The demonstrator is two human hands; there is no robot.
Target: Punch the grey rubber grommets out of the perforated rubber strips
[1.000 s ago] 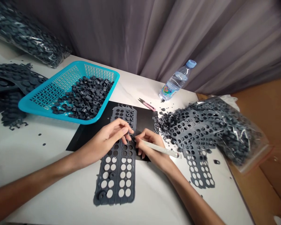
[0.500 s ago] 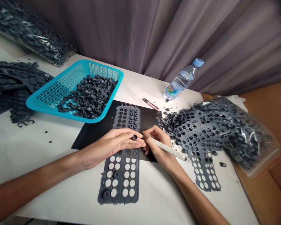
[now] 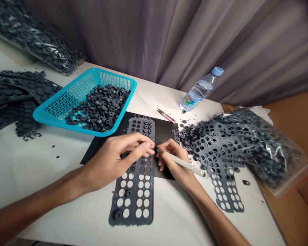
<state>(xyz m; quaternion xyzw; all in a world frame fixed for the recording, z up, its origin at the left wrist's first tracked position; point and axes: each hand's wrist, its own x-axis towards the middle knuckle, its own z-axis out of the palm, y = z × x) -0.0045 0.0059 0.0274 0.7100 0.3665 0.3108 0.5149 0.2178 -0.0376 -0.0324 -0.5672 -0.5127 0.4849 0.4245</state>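
One white tool [image 3: 184, 165], tip leftward

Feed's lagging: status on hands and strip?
Left hand pinching at perforated strip, grip unclear. Right hand holds white tool, tip at strip. Strip lies across black mat. Blue basket apart.

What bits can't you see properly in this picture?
- Head view: the tip of the white tool is hidden by the right hand.
- Head view: whatever the left hand pinches is covered by its fingers, which also hide part of the holed strip.
- Head view: the bottle label is too small to read.
- Head view: the bag of parts at top left is cut off by the edge.
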